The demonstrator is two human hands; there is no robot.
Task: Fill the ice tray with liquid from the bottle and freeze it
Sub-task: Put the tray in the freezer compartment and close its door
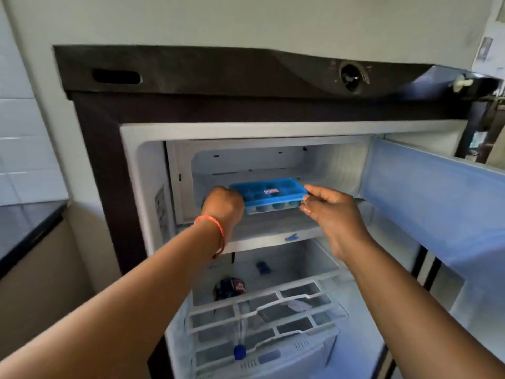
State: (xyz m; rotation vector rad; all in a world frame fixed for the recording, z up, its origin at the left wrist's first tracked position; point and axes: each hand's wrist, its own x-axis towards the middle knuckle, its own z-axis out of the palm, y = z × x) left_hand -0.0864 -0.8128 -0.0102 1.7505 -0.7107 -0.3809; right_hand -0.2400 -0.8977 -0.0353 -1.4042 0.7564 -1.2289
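Note:
A blue ice tray (pixel 269 194) with a small red label sits level at the mouth of the freezer compartment (pixel 336 165) of an open fridge. My left hand (pixel 222 206), with an orange thread around the wrist, grips the tray's left end. My right hand (pixel 332 212) pinches the tray's right front corner with thumb and fingers. The tray's cups show along its front edge; whether liquid is in them cannot be told. A clear bottle with a blue cap (pixel 240 348) lies under the wire shelf lower in the fridge.
The freezer flap door (pixel 426 192) hangs open to the right. Below are a chiller tray (pixel 273 272), a dark packet (pixel 229 288) and a white wire shelf (pixel 273 310). A dark counter (pixel 24 228) stands at the left beside the tiled wall.

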